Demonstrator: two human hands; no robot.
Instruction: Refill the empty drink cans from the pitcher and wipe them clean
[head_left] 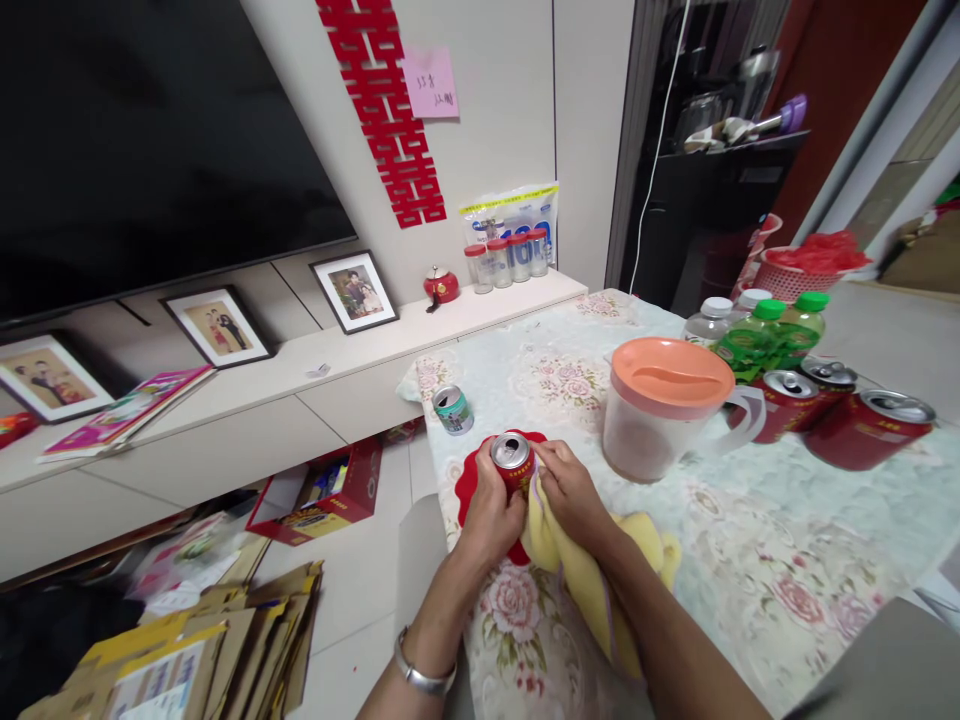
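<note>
A red drink can (513, 458) with an opened top stands upright over a red scalloped mat (469, 488). My left hand (491, 515) is wrapped round its left side. On the other side my right hand (566, 490) holds a yellow cloth (577, 575) against the can. The cloth trails down over the table toward me and past my right forearm. A small green can (453, 411) sits on the tablecloth, beyond the mat to the left. Right of my hands stands a clear plastic pitcher (645, 440) with an orange lid.
Red cans (870, 430) and green-capped bottles (776, 330) crowd the table's right side. A pink basket (795, 272) is behind them. Red-lidded jars (501, 264) and picture frames (354, 291) line the low cabinet (420, 335). Flattened cardboard (247, 640) and a red box (322, 495) lie on the floor.
</note>
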